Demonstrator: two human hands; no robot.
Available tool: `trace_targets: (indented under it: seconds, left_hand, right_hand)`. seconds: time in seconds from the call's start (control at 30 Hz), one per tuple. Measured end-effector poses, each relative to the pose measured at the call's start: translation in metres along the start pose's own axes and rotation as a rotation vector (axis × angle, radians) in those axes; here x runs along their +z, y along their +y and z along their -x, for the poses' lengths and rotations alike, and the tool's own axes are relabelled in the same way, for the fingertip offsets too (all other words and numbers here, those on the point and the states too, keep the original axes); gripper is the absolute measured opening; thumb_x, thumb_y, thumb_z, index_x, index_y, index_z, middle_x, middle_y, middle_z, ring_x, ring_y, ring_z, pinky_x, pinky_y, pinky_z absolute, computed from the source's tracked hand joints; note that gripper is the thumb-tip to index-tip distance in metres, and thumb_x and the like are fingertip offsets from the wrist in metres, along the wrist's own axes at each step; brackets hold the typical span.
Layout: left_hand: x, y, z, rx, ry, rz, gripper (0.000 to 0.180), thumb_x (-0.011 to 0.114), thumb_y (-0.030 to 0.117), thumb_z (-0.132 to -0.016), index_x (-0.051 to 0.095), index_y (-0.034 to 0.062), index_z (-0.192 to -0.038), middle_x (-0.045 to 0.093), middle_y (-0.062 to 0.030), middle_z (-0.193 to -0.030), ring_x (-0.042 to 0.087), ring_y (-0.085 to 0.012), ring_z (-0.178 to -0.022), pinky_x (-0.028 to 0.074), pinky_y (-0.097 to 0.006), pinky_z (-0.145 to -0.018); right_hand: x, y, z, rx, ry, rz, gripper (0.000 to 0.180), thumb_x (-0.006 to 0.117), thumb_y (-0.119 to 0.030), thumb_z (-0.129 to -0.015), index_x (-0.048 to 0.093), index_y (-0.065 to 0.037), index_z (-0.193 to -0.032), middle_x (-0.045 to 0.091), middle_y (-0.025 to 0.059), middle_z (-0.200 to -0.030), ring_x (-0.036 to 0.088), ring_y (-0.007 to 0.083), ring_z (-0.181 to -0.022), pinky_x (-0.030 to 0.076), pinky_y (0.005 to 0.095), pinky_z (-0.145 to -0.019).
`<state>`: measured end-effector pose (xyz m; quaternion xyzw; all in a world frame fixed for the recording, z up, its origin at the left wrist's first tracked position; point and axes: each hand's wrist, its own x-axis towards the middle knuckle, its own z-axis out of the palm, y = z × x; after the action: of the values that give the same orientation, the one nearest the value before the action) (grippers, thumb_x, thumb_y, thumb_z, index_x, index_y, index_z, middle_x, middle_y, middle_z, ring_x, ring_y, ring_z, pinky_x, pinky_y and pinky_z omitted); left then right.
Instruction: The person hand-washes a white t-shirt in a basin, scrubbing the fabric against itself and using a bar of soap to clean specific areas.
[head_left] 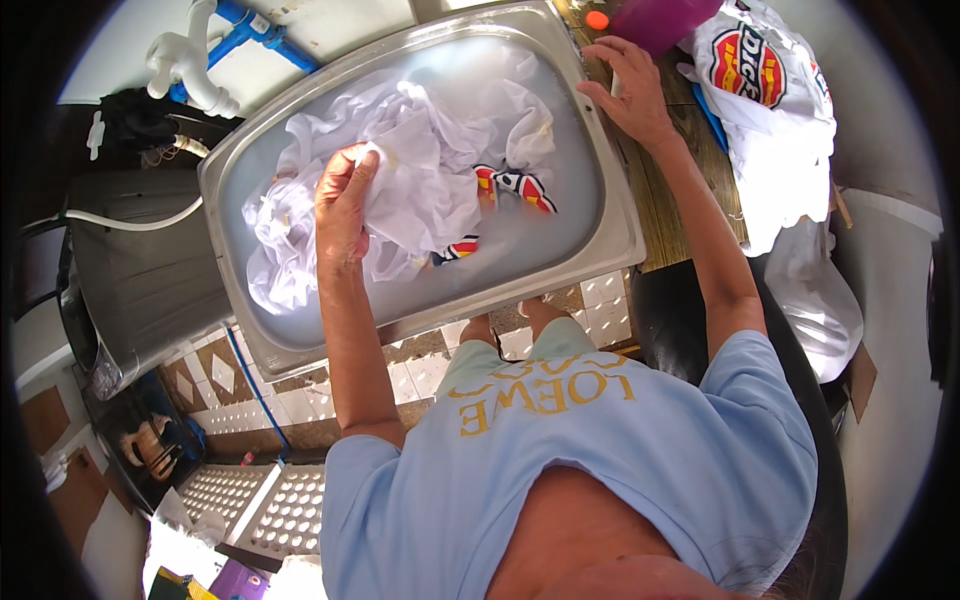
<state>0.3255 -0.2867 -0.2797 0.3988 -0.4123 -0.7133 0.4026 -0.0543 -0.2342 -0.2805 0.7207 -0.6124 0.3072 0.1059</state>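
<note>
My left hand (343,205) pinches a fold of the white garment (420,190) soaking in the steel basin (610,215), at about nine o'clock in the cloudy water. My right hand (630,95) lies spread on the counter (680,215) at two o'clock (steadying me); I'd gather more cloth and keep it submerged.

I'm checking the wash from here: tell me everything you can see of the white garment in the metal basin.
The white garment is thin, wet-looking cloth, bunched and crumpled in cloudy water inside the metal basin. Red, yellow and dark printed patches show at its right side. The left hand grips a fold of it; the right hand rests off it, at the basin's right rim.
</note>
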Motion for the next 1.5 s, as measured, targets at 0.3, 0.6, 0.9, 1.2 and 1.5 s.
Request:
trace_targets:
  seconds: [0.3,0.6,0.9,1.2,1.5]
  left_hand:
    - [0.020,0.075,-0.020,0.131,-0.164,-0.132,0.013,0.066,0.009,-0.087,0.067,0.0033,-0.099,0.065,0.0012,-0.087,0.057,-0.0069,-0.080,0.044,-0.021,-0.076]
    - [-0.044,0.025,-0.069,0.190,-0.017,-0.357,0.023,0.072,0.025,-0.085,0.064,0.0086,-0.071,0.055,0.0079,-0.065,0.043,-0.0018,-0.059,0.035,-0.019,-0.056]
    - [0.086,-0.072,-0.100,0.902,0.051,-1.048,0.024,0.068,0.022,-0.081,0.059,0.0054,-0.065,0.053,-0.0077,-0.061,0.049,-0.0212,-0.053,0.040,-0.032,-0.051]
    - [0.086,-0.036,-0.124,0.881,-0.070,-1.234,0.018,0.065,0.024,-0.078,0.069,0.0091,-0.086,0.065,-0.0120,-0.071,0.063,-0.0297,-0.064,0.051,-0.038,-0.061]
    - [0.065,-0.028,-0.150,0.596,-0.060,-1.228,0.007,0.068,0.020,-0.071,0.066,0.0139,-0.070,0.062,-0.0130,-0.069,0.061,-0.0329,-0.066,0.051,-0.037,-0.064]
  right_hand:
    - [0.104,-0.123,-0.087,0.331,-0.658,-1.266,0.044,0.035,-0.032,-0.100,0.054,0.001,-0.122,0.060,0.0131,-0.115,0.052,0.0231,-0.111,0.036,0.0284,-0.100]
    - [0.130,-0.132,-0.060,0.719,-0.297,-2.327,0.019,0.055,-0.015,-0.090,0.062,-0.003,-0.103,0.066,0.0086,-0.097,0.063,0.0201,-0.087,0.050,0.0323,-0.081]
    - [0.175,-0.131,-0.032,0.810,-0.146,-2.402,0.023,0.052,-0.034,-0.095,0.051,-0.012,-0.090,0.050,0.0003,-0.078,0.050,0.0126,-0.073,0.045,0.0276,-0.068]
    - [0.211,-0.132,-0.013,0.405,0.358,-2.814,0.025,0.051,-0.037,-0.094,0.056,-0.014,-0.102,0.061,0.0021,-0.096,0.057,0.0150,-0.094,0.045,0.0313,-0.084]
    - [0.219,-0.131,-0.022,0.528,0.039,-2.960,0.024,0.050,-0.037,-0.092,0.056,-0.013,-0.096,0.062,0.0055,-0.099,0.060,0.0191,-0.094,0.048,0.0385,-0.084]
